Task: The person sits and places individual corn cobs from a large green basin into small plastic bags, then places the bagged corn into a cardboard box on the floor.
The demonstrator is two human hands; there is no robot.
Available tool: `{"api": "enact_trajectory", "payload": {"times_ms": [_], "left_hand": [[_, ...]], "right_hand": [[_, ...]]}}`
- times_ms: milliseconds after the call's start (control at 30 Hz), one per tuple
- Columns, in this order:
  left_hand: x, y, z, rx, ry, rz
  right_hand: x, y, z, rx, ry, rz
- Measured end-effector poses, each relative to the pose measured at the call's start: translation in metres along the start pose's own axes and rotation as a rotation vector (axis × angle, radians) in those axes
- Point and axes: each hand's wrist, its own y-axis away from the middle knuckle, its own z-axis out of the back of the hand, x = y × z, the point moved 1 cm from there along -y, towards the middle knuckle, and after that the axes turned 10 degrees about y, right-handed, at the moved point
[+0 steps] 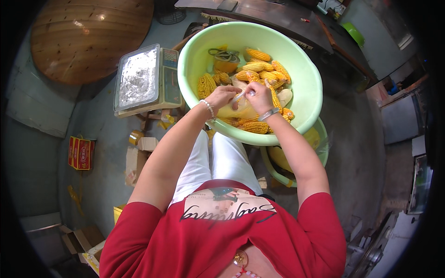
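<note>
A large pale green plastic basin (302, 80) holds many dried corn cobs (255, 127), a roll of tape (226, 64) and a pair of scissors (222, 54) lying against it. Over the middle of the basin, my left hand (222, 98) and my right hand (259, 98) meet at a thin whitish strip (237, 98), which both hold between their fingers. Below the strip lies a clear plastic bag (243, 110), partly hidden by my hands; what is in it is hard to tell.
Left of the basin stands a weighing scale (137, 80) with a metal tray. A second green basin (324, 139) is low at the right, partly under the first. A round wooden tabletop (90, 38), a red box (81, 153), cartons (135, 163) and a dark table (271, 21) surround the spot.
</note>
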Motion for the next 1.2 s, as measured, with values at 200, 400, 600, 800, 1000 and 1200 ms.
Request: {"api": "enact_trajectory", "payload": {"times_ms": [200, 400, 600, 800, 1000, 1200], "left_hand": [[0.005, -0.002, -0.004, 0.057, -0.239, 0.1], [0.004, -0.002, -0.005, -0.48, -0.9, -0.251], [-0.01, -0.002, 0.014, -0.397, -1.209, -0.372], [-0.017, 0.002, 0.012, -0.277, -1.548, 0.001], [-0.015, -0.002, 0.01, -0.252, -1.674, 0.079], [-0.004, -0.017, 0.026, -0.118, -0.996, -0.108]], "right_hand": [[0.015, 0.003, -0.013, -0.157, 0.16, 0.37], [-0.002, 0.011, -0.01, 0.048, -0.088, 0.131], [-0.008, 0.01, -0.016, 0.229, -0.353, -0.107], [-0.037, 0.016, -0.025, 0.513, -0.325, -0.197], [-0.025, 0.008, -0.018, 0.68, 0.101, -0.214], [-0.031, 0.009, -0.021, 0.46, -0.166, -0.098]]}}
